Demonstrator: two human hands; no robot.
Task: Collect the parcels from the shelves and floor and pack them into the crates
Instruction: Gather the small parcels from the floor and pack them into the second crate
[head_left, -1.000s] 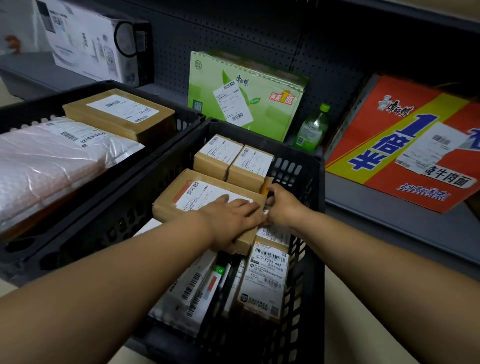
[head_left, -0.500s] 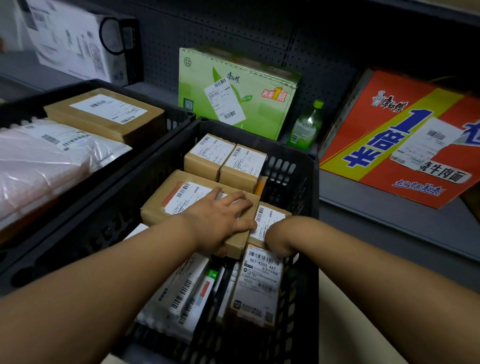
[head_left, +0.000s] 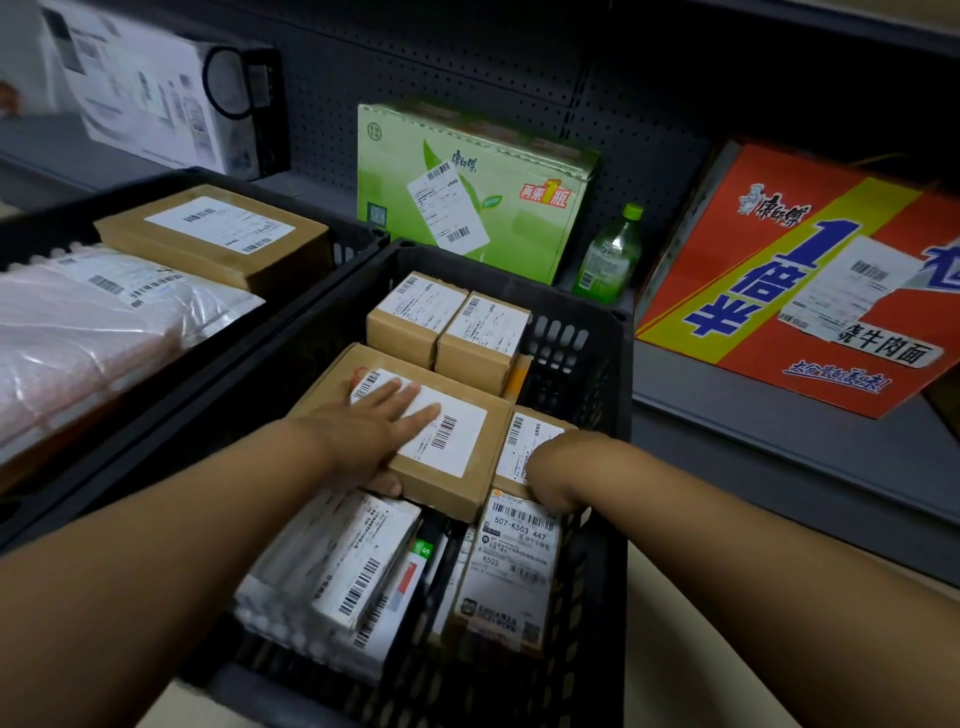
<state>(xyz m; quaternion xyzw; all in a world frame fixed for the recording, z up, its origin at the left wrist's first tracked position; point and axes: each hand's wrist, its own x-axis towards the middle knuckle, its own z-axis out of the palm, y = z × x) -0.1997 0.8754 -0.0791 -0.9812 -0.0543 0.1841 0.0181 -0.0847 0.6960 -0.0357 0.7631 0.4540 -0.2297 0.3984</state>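
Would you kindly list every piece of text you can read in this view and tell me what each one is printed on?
"507-K503 447" and "K503": label of the upright parcel in the near crate.
"1倍半" and "牛肉面": red carton on the shelf.
"再来1瓶": green carton.
"S": small green tag between parcels.
All other shipping labels, and the white box, are too small or blurred.

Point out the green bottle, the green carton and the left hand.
green bottle (head_left: 609, 260): head view, on its labelled body.
green carton (head_left: 498, 171): head view, on its printed front face.
left hand (head_left: 382, 421): head view, on the back of the hand, flat on a brown box.
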